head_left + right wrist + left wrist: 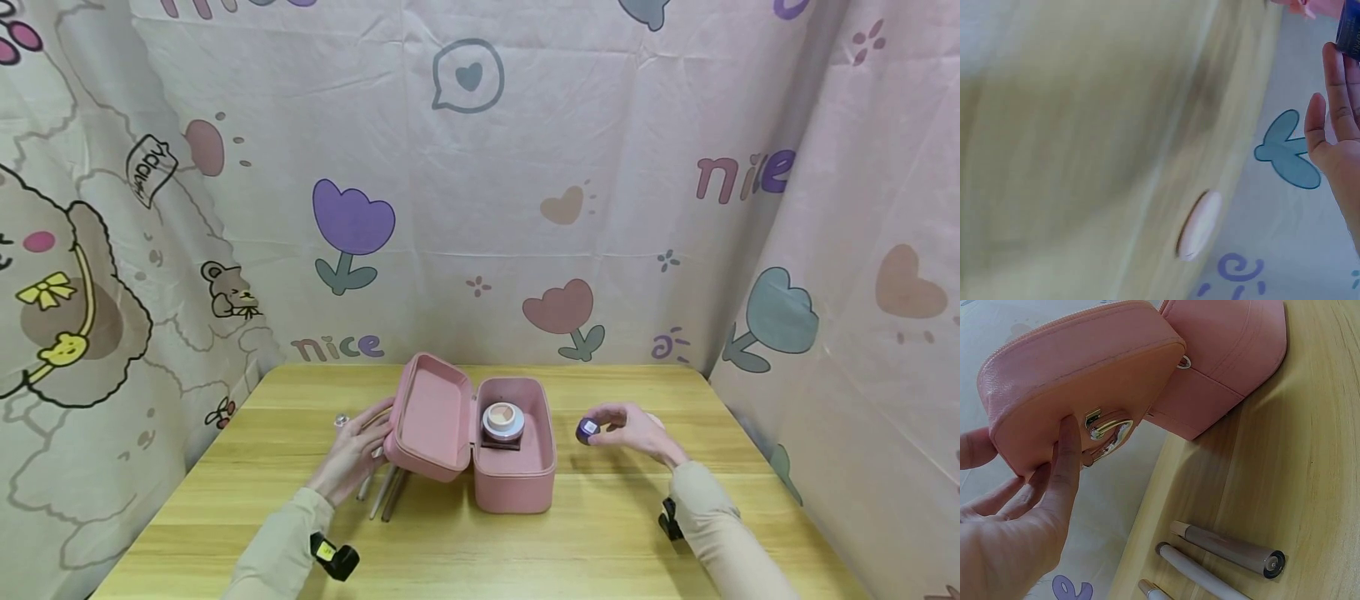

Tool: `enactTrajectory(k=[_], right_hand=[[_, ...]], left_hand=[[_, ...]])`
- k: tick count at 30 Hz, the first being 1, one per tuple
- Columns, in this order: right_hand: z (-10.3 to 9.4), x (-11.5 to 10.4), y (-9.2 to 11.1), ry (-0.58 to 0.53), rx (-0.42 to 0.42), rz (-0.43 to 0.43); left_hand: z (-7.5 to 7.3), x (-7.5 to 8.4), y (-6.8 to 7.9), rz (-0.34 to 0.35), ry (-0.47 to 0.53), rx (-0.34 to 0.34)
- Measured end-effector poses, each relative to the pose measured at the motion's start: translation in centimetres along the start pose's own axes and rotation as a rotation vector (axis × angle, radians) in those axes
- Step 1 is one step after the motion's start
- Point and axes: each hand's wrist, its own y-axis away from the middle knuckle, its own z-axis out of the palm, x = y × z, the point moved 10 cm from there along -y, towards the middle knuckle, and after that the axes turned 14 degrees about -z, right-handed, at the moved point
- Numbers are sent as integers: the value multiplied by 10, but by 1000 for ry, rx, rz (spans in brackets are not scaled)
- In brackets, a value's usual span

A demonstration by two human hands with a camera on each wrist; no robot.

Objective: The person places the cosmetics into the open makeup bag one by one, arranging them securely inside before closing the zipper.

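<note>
A pink cosmetic case (513,492) stands in the middle of the table, its lid (433,417) swung out to the left. My left hand (356,446) rests its fairly straight fingers on the outside of that lid, near the metal clasp (1092,420). Inside the case are a white round container with a beige top (502,419) and a dark brown flat piece (501,444) beneath it. To the right of the case, my right hand (630,429) pinches a small dark purple-blue jar (584,431) with a white label; in the right wrist view the jar is cut off by the frame edge.
Several slim cosmetic tubes (1229,547) lie on the wooden table (600,542) beneath and left of the lid. A small shiny object (341,420) sits beyond the left hand. Past the right hand lies a pale oval piece (1200,226). Patterned cloth (465,233) hangs behind and at both sides.
</note>
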Motion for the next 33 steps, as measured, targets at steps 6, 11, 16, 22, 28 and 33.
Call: enactTrajectory(k=[6, 11, 16, 22, 28, 33], right_hand=[[-3, -17, -12, -36, -10, -41], [-7, -30, -23, -30, -5, -66], [-8, -42, -36, -43, -6, -68], [-6, -63, -54, 11, -44, -98], [1, -90, -73, 89, -106, -206], [13, -103, -84, 90, -146, -210]], left_hand=[[1, 0, 0, 2, 4, -7], [1, 1, 0, 2, 10, -9], [1, 1, 1, 3, 15, -10], [1, 1, 0, 2, 20, -11], [1, 1, 0, -9, 18, -3], [1, 1, 0, -15, 17, -3]])
